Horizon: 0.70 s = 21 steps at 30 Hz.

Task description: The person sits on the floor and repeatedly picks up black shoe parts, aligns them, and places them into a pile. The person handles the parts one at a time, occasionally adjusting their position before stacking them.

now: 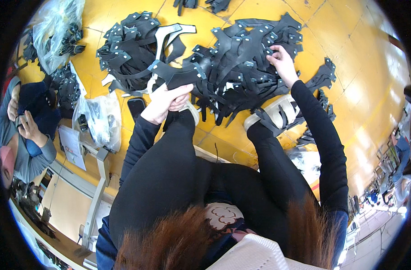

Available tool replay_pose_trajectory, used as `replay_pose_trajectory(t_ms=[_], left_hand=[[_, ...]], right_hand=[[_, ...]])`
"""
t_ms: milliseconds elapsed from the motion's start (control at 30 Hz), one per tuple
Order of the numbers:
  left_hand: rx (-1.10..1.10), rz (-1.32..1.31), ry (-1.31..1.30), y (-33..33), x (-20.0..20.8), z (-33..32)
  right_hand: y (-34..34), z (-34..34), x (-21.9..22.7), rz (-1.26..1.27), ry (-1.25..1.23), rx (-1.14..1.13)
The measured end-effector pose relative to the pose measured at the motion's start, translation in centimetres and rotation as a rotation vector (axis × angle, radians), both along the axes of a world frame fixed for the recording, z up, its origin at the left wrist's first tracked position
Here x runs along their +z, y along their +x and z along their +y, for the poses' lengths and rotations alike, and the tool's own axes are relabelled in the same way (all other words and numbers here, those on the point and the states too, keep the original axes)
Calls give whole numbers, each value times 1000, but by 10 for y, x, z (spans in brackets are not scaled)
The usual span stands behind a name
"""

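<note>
My left hand (166, 101) is closed around the lower end of a stack of black cut-out strap pieces (177, 74), whose broad, tagged ends point away from me. To the right, a large heap of similar black pieces (241, 58) with small pale tags lies on the floor. At the heap's right side, my right hand (282, 62) has its fingers curled and pinched at the edge of a black piece. Beyond my left hand lies another heap of black pieces (129, 49), with a white-sided piece (165, 33) on its right edge.
A dark phone (136, 108) lies beside my left foot. Clear plastic bags (100, 119) and a metal-framed table (100, 180) stand on the left, where another person (30, 126) handles dark material. My sandalled right foot (277, 112) is by the right heap on the yellow floor (345, 85).
</note>
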State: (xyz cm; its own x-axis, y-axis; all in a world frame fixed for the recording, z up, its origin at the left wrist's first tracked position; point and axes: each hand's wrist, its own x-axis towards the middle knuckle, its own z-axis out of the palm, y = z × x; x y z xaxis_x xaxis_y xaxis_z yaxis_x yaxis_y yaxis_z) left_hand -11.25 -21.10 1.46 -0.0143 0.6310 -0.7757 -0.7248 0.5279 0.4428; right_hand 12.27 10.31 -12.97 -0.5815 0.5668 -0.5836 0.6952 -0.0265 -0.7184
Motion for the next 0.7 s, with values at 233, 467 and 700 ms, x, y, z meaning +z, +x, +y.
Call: replay_pose_trajectory(t_ms=[233,467,700], left_hand=[[-144,193,-187,4,-4,4],[-244,317,-333,12,-6,-52],[45,324,-401,45,-59,-108]], right_hand=[[-3,-5,15,-6,132,93],[10,35,44,146,130,185],[77,114,27,-193,240,-113]])
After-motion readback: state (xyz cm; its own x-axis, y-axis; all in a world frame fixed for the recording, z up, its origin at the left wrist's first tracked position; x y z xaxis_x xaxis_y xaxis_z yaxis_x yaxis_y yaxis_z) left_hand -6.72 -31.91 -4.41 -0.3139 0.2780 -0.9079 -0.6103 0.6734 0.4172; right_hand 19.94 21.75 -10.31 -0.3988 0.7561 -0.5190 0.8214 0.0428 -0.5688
